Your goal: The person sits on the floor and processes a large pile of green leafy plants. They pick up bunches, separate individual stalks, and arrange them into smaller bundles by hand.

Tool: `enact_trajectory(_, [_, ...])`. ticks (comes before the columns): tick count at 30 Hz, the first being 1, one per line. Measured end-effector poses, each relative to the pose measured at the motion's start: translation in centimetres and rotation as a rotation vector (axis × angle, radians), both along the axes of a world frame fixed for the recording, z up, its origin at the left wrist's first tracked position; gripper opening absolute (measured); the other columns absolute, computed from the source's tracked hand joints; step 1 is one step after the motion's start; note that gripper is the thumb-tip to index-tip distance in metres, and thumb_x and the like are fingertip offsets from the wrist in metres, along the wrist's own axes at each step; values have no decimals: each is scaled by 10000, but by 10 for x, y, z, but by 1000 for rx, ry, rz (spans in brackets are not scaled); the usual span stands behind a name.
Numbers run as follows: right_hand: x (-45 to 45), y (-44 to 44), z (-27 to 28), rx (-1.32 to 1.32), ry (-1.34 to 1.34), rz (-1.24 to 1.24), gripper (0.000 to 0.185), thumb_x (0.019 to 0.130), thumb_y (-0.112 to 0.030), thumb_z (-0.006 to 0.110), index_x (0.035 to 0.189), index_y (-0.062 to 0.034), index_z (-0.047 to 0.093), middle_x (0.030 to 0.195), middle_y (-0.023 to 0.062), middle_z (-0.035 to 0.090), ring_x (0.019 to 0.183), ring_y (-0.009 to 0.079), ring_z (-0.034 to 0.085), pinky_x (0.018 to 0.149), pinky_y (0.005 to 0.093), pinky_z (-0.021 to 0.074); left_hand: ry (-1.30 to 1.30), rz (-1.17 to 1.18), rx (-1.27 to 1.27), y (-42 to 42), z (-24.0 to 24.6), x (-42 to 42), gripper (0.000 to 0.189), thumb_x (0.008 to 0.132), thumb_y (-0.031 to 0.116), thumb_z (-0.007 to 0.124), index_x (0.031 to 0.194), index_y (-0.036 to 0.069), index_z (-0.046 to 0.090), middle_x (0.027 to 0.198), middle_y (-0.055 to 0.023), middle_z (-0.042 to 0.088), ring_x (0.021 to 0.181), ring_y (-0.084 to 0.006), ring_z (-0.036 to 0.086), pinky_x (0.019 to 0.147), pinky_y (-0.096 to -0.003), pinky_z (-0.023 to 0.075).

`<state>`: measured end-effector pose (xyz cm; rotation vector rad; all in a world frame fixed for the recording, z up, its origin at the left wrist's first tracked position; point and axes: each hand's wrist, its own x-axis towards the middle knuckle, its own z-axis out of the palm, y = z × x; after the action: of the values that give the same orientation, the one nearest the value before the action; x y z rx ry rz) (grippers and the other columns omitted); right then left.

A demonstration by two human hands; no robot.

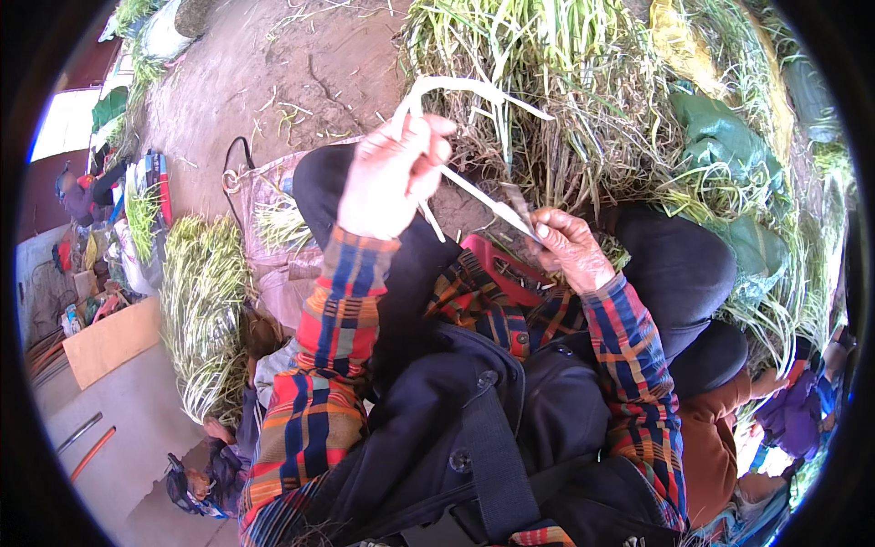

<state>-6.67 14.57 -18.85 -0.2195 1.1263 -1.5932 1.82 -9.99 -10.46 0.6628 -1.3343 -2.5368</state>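
My left hand (396, 178), overexposed in bright light, grips a bent pale plant stalk (454, 83) above my knee. One end of the stalk droops to the right, and another pale piece hangs below the hand. My right hand (571, 249) holds a small dull blade (516, 197) between thumb and fingers. A straight whitish stalk (478, 193) runs from the left hand down to the right hand, close beside the blade. Whether the blade touches it cannot be told. Beyond both hands stands a big heap of long green stalks (547, 68) with brown, rooty lower ends.
A pink sack (273, 225) with cut stalks lies left of my knee. A red plastic piece (502, 270) sits between my legs. Green mesh sacks (728, 140) lie at right. Another stalk bundle (205, 294) stands left, near a person (212, 472). Another person (718, 437) sits close at right.
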Motion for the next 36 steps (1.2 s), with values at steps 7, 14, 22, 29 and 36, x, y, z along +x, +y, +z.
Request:
enact_trajectory(7, [3, 10, -4, 559, 1445, 510, 242, 800, -220, 609, 970, -47, 604, 812, 129, 583, 810, 316, 595, 739, 400, 470, 136, 46, -8, -35, 25, 3, 258, 944, 189, 479, 1025, -22, 601, 749, -77, 605, 435, -59, 417, 384, -176, 318])
enact_trajectory(14, [0, -15, 51, -23, 605, 232, 522, 934, -390, 462, 1274, 6, 438, 1105, 153, 585, 1013, 208, 565, 872, 319, 437, -91, -178, -1, 27, -12, -4, 272, 933, 209, 486, 1018, -23, 600, 716, -40, 585, 527, -73, 483, 467, -186, 359])
enact_trajectory(22, [-10, -76, 43, -411, -366, -147, 530, 929, -468, 421, 1250, -47, 440, 1065, 72, 579, 978, 199, 570, 827, 342, 462, -334, -576, -310, 22, 45, 59, 221, 963, 142, 431, 987, -29, 567, 660, -33, 515, 571, -95, 497, 490, -214, 378])
enact_trajectory(29, [-96, -28, 43, -694, -527, -697, 175, 966, -180, 368, 975, -62, 497, 747, 3, 536, 634, 123, 522, 615, 295, 469, 176, -233, 12, -13, 45, 115, 260, 936, 260, 472, 974, 15, 551, 637, -13, 479, 526, -65, 430, 433, -212, 318])
enact_trajectory(36, [-117, 31, 59, -584, -274, -854, 150, 931, -152, 475, 987, -26, 536, 845, 46, 585, 763, 132, 562, 678, 292, 470, 643, 234, 267, -82, 42, 20, 246, 965, 219, 398, 1097, 37, 498, 727, 2, 482, 496, -66, 375, 441, -201, 335])
